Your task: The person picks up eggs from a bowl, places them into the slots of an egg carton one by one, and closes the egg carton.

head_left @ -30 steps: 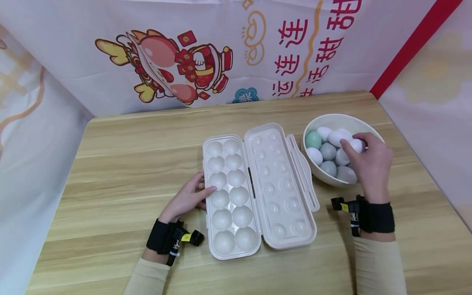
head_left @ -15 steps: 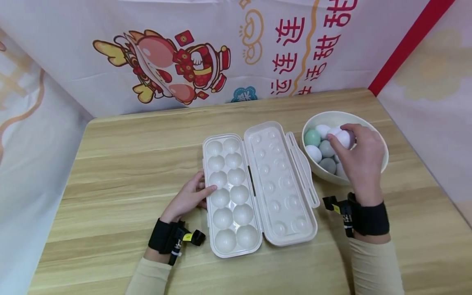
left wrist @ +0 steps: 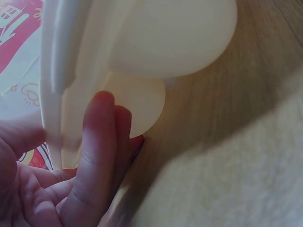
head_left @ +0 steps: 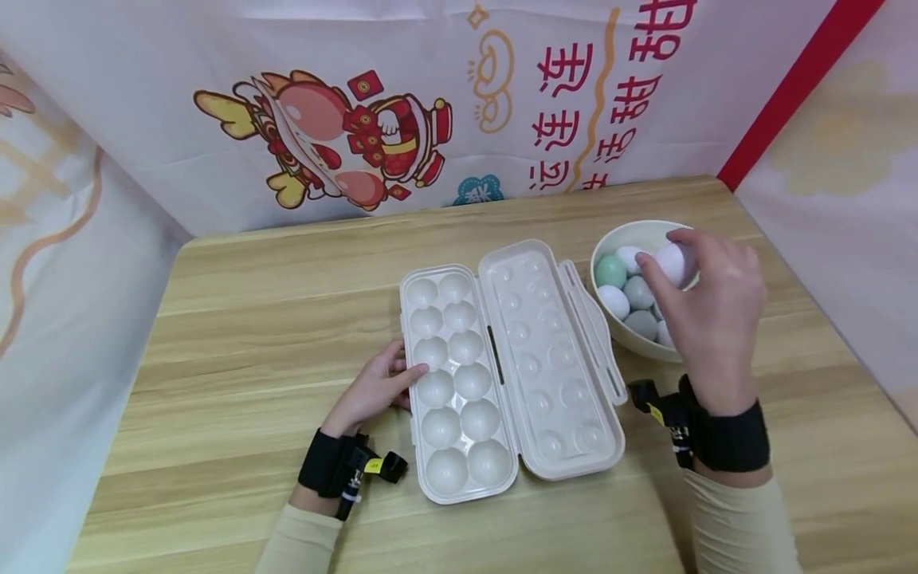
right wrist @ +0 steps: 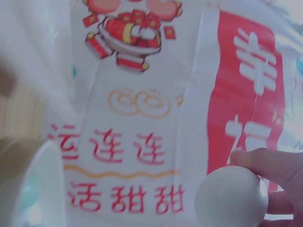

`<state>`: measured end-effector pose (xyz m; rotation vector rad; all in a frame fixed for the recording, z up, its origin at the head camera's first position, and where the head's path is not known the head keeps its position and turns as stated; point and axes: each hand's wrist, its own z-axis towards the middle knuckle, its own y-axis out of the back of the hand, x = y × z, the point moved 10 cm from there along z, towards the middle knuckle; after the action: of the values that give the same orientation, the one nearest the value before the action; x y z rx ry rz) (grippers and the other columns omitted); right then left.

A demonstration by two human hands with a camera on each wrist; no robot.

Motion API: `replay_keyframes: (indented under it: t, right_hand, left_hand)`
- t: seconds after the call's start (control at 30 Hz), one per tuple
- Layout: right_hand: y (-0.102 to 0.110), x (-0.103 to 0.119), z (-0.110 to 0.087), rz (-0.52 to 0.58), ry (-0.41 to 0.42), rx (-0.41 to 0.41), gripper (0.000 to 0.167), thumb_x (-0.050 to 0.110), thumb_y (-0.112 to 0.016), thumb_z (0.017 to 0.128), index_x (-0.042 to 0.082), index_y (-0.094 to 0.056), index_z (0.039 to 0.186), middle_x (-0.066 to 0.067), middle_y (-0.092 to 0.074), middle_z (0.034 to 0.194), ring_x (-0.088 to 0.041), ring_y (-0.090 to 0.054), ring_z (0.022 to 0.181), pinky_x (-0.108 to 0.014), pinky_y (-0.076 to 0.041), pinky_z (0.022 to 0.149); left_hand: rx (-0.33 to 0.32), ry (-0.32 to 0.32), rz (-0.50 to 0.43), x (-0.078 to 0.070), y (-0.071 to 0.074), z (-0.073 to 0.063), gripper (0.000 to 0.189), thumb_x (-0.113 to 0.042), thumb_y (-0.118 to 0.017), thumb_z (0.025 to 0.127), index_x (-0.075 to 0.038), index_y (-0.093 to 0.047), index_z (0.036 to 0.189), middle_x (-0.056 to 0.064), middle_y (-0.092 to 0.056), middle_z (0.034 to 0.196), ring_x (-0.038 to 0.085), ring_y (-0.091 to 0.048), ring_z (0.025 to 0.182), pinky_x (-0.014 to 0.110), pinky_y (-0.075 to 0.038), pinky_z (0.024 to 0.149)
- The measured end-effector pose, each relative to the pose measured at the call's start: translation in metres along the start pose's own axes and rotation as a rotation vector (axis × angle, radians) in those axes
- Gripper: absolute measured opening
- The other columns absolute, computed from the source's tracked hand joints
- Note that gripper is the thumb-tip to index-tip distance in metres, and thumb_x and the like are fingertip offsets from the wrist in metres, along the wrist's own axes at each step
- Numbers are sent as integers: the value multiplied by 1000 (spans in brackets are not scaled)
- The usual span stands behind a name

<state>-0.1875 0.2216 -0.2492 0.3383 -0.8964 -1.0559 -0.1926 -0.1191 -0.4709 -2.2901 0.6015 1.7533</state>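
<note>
An opened white plastic egg carton lies in the middle of the table, its cups bare and its dimpled lid folded out to the right. My left hand grips the carton's left edge, thumb over the rim; the left wrist view shows fingers against the underside beside the rounded cups. Over the cream bowl at the right, my right hand pinches a white egg between thumb and fingers. The same egg appears large in the right wrist view. White, grey and green eggs fill the bowl, partly hidden by this hand.
The carton's long latch flap reaches close to the bowl's left side. A printed white cloth hangs behind the wooden table and along both its sides. The bowl's rim shows at the right wrist view's lower left.
My right hand has lifted the white egg up from among the others and brought it slightly left. My left hand keeps its grip on the carton's edge.
</note>
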Motion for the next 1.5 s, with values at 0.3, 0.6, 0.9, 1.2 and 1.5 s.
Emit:
replay_keyframes:
  t: [0.3,0.6,0.9,1.2,1.5]
  right_hand:
    - [-4,53,9,81,134,1,37,15,-80,81,-8,-67,106,-26,-66,100,-43,-55,96,-53,-41,80]
    - [-27,83,7,135,214,92,36,14,-82,79,-7,-67,105,-23,-67,104,-39,-53,97,-48,-43,78]
    - [-61,117,-1,213,361,176,36,14,-82,79,-6,-66,103,-22,-66,102,-38,-52,93,-44,-45,76]
    - [-83,139,-5,245,479,265,39,18,-82,79,-5,-67,106,-19,-67,102,-34,-54,95,-42,-50,73]
    - [-98,166,-3,247,589,366,36,22,-78,84,-2,-65,109,-18,-65,107,-33,-54,98,-42,-51,76]
  left_hand:
    - [-16,2,5,-1,1,-2,57,-17,-57,99,-7,-31,148,21,-64,107,29,-67,78,42,-59,61]
    - [-6,-6,-1,-3,-1,0,59,-15,-58,99,-3,-29,149,22,-65,103,29,-68,76,40,-60,61]
    - [-16,-9,2,-2,3,0,59,-15,-57,99,-3,-29,148,22,-65,103,28,-68,74,39,-59,60]
    - [-23,4,-11,-3,3,0,59,-12,-58,98,-4,-28,149,23,-64,106,29,-68,74,41,-59,60]
    - [-30,0,-29,-4,4,-3,57,-10,-57,97,-1,-29,147,26,-61,111,27,-67,76,39,-59,59]
